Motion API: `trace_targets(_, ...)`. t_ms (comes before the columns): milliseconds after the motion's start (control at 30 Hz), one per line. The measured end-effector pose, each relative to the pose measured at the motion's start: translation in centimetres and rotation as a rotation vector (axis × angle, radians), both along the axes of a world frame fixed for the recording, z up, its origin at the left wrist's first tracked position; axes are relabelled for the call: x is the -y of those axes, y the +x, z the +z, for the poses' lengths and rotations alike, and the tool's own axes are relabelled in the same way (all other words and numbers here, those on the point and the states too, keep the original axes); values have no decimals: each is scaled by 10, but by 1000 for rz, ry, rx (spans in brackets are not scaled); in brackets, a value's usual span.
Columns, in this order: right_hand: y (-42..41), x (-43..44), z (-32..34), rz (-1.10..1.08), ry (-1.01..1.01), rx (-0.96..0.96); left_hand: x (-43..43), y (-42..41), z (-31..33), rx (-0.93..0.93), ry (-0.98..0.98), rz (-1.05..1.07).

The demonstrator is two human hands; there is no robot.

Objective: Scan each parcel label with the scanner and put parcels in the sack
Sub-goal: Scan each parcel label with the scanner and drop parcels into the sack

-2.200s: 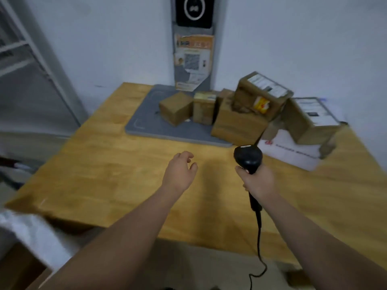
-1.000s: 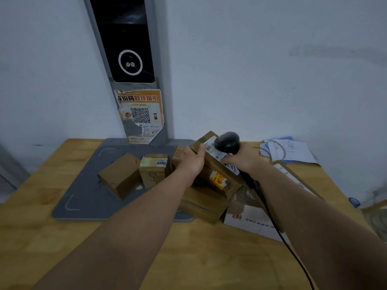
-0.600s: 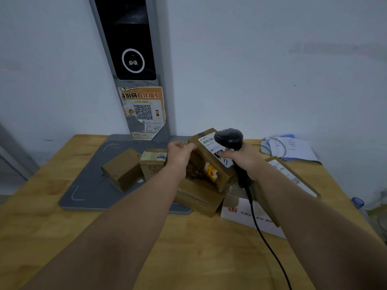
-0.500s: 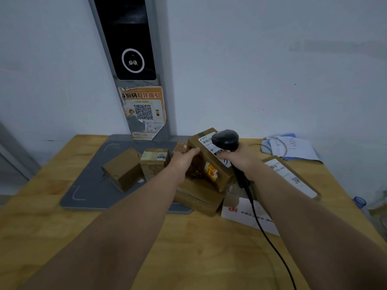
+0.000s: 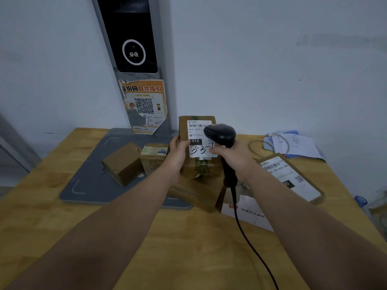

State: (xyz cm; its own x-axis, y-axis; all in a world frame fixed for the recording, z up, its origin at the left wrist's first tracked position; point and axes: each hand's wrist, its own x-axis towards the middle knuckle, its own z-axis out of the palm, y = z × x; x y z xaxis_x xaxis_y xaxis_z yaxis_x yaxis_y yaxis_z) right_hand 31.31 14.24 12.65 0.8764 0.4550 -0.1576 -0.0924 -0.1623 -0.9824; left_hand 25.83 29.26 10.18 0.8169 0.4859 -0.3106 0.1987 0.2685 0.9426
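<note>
A brown cardboard parcel [image 5: 198,170] is tipped upright so its white label [image 5: 198,130] faces me. My left hand [image 5: 178,151] grips the parcel's left edge. My right hand [image 5: 234,155] is shut on the black corded scanner [image 5: 219,133], whose head sits right in front of the label's right side and hides part of it. Two small brown parcels [image 5: 123,163] [image 5: 154,158] stand on the grey mat [image 5: 88,185]. A flat box [image 5: 192,194] lies under the held parcel. Another labelled parcel [image 5: 291,178] lies to the right. No sack is in view.
The wooden table [image 5: 188,248] runs under my arms. A black device on a grey post with an orange QR poster [image 5: 146,105] stands at the wall. Loose papers [image 5: 293,143] lie at the back right, a white envelope [image 5: 249,212] beside the scanner cable [image 5: 251,243].
My left hand has stood the top parcel upright, turning its label toward me. The scanner in my right hand stays close in front of that label.
</note>
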Motion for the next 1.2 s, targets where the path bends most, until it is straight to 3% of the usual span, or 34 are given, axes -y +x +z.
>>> trace_targets(100, -12, 0, -4, -32, 48, 21, -14, -17, 4, 24, 7, -30)
trace_targets(333, -51, 9, -3, -66, 132, 67, -18, -74, 1, -8, 73, -312)
trace_targets(500, -85, 19, -10, -62, 151, 82, -12, -108, -5, 16, 104, -183)
trace_targets(700, -122, 41, -20, -87, -127, 288, -8, -148, -26, -35, 255, -125)
trace_targets(833, -152, 54, -31, 50, -163, 240, 2, -173, -46, -79, 254, -45)
trace_targets(1000, -186, 62, -47, 152, -66, 61, 12, -203, -77, -152, 221, 54)
trace_targets(1200, -209, 69, -65, 164, -117, 2, 20, -225, -107, -234, 193, 154)
